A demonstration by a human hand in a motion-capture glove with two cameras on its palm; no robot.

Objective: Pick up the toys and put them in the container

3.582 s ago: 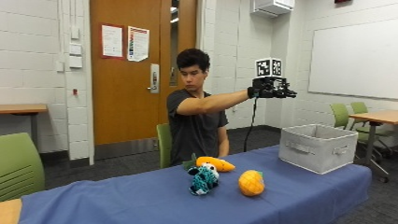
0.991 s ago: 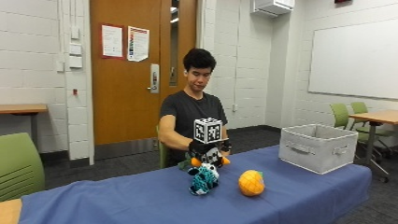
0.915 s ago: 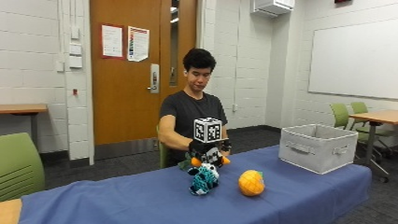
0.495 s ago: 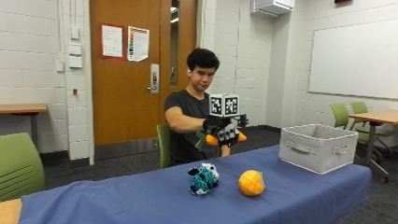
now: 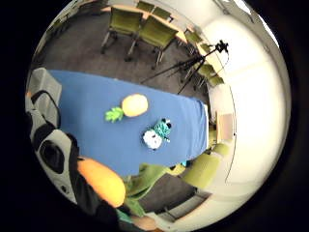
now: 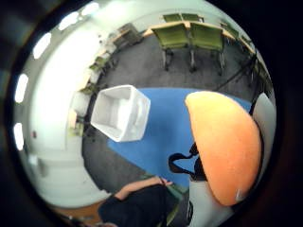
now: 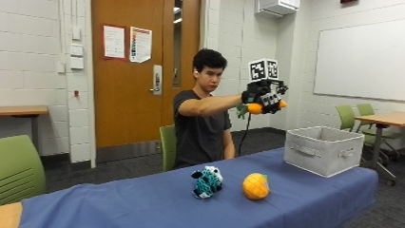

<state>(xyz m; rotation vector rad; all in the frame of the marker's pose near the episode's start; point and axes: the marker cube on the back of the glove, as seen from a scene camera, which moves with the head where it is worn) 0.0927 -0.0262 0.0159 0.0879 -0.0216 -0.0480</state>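
Lifted off the blue table [image 7: 152, 199] moments ago, the orange toy [image 7: 255, 108], probably a carrot, sits gripped in the gloved right hand [image 7: 263, 97], now raised short of the container [image 7: 323, 149].

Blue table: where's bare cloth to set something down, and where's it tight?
Bare stretch from the plush teal toy toward the table's far end by the green chair. A narrower bare patch between the pineapple toy and the grey bin. The two toys sit close together.

Bright, even ceiling light; soft shadows throughout.
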